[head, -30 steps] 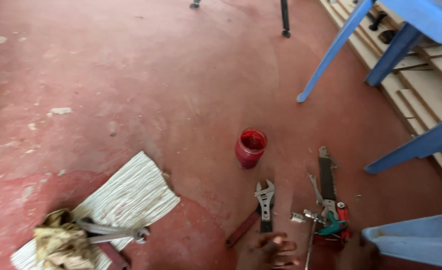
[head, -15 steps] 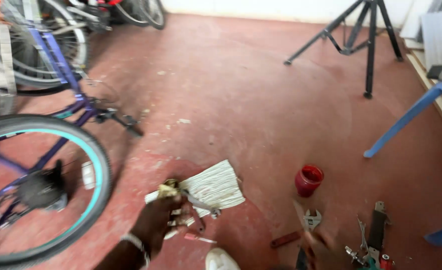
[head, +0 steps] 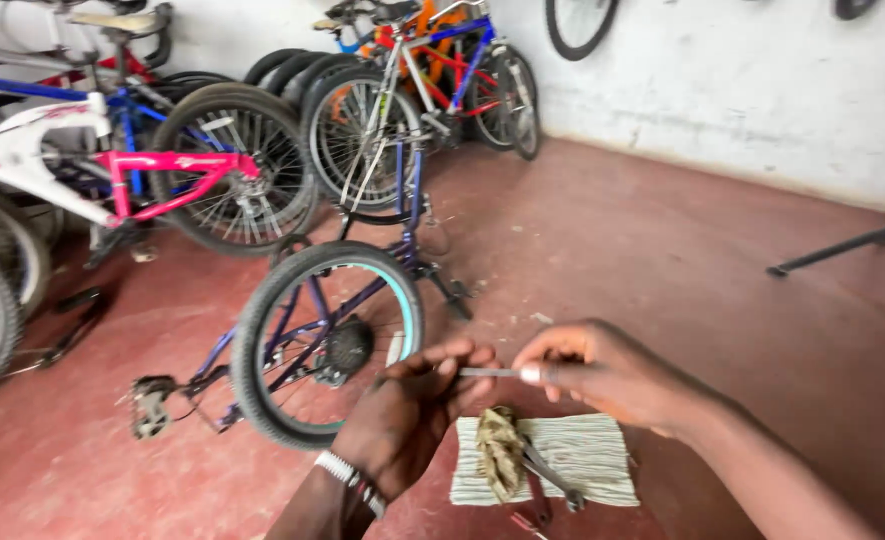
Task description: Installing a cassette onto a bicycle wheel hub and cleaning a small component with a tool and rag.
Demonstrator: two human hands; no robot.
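Observation:
My left hand (head: pixel 412 415) and my right hand (head: pixel 602 370) are raised in front of me, and both pinch the ends of a thin grey metal rod (head: pixel 489 372) held level between them. Below them on the red floor lies a striped white cloth (head: pixel 582 455) with a dirty rag (head: pixel 500 450) and a metal wrench (head: pixel 547 472) on it. A purple bicycle (head: pixel 327 320) with a teal-rimmed rear wheel lies upside down just left of my hands.
Several bicycles (head: pixel 192 165) stand in a row along the white wall (head: pixel 762 80) at the back and left. The black leg of a stand (head: pixel 847 245) reaches in from the right. Open red floor (head: pixel 642 250) lies behind the hands.
The view has swung up from the tools and red cup on the floor to the bicycles. My left hand left the rag, and both hands now hold the thin rod.

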